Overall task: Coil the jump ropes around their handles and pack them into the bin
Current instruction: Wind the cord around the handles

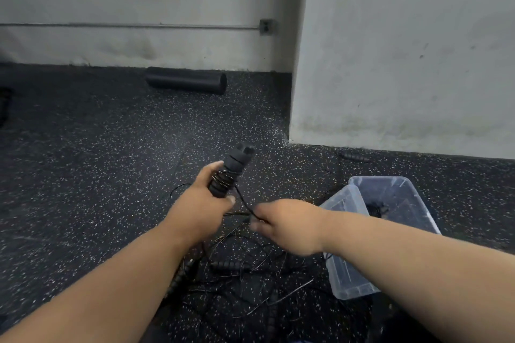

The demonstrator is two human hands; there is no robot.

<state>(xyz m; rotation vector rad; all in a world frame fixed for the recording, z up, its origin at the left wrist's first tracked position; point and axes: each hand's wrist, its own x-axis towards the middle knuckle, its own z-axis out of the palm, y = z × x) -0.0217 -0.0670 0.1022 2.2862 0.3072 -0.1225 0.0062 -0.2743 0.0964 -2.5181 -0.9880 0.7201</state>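
My left hand is wrapped round the lower part of a black handle, held up off the floor with its free end pointing away from me; my right hand is just right of it, pinching the thin black cord that runs down from the handle, though motion blur hides how its fingers lie. A few turns of cord already sit round the handle's middle, so I judge the coiling is under way. The cord looks light, thin and springy, likely to slip loose unless kept taut, so I'd grip the ribbed foam handle firmly and feed the cord close to it. On the floor near me, under my forearms, lies a tangle of more ropes with their handles. To the right stands the clear plastic bin, with something dark inside. Far off, a black foam roller lies against the wall.
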